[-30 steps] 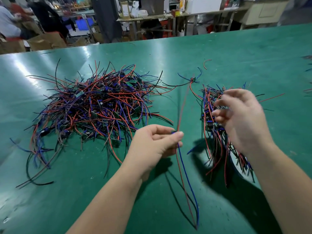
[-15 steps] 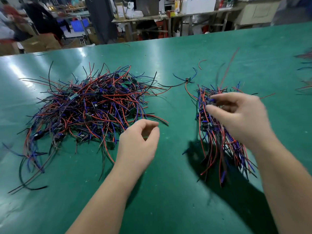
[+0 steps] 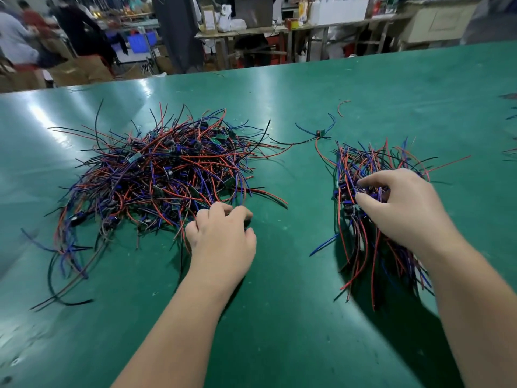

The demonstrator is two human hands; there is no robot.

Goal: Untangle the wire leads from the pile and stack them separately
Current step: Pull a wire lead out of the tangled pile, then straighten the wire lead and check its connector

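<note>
A big tangled pile of red, blue and black wire leads [image 3: 167,175] lies on the green table [image 3: 279,317], left of centre. A smaller sorted stack of leads [image 3: 361,163] lies to the right. My left hand [image 3: 221,236] is at the near right edge of the big pile. Its fingers curl down among the wire ends, hiding any grip. My right hand [image 3: 402,211] rests on the sorted stack, with thumb and index finger pinching leads near their small black parts.
One lead with a small green board [image 3: 319,133] lies alone between the two heaps, and a short red wire [image 3: 342,106] lies behind it. More wires show at the table's right edge [image 3: 510,119]. Past the far edge stand workbenches and people.
My left hand let go of a long red and blue lead, then moved forward to the big pile's edge. My right hand carried that lead over and lowered onto the sorted stack.
</note>
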